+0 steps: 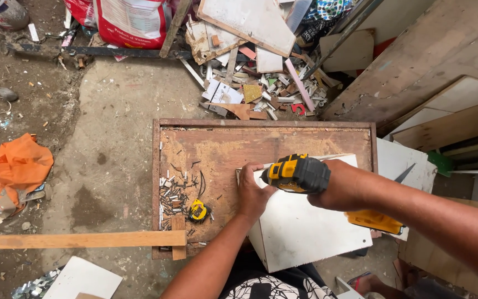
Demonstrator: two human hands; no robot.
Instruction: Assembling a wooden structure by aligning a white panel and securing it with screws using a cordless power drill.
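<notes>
Hands at white panel's (305, 221) left edge — right hand (333, 188) grips drill (297, 173).

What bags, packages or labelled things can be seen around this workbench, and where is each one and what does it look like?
Large sack: top of the view, left of centre, standing on the ground; white front with a red border and small dark print.
Round container: top left corner, whitish and grimy, only partly in view.
Orange plastic bag: left edge on the dirt floor, crumpled, no visible print.
No signs or screens show.
</notes>
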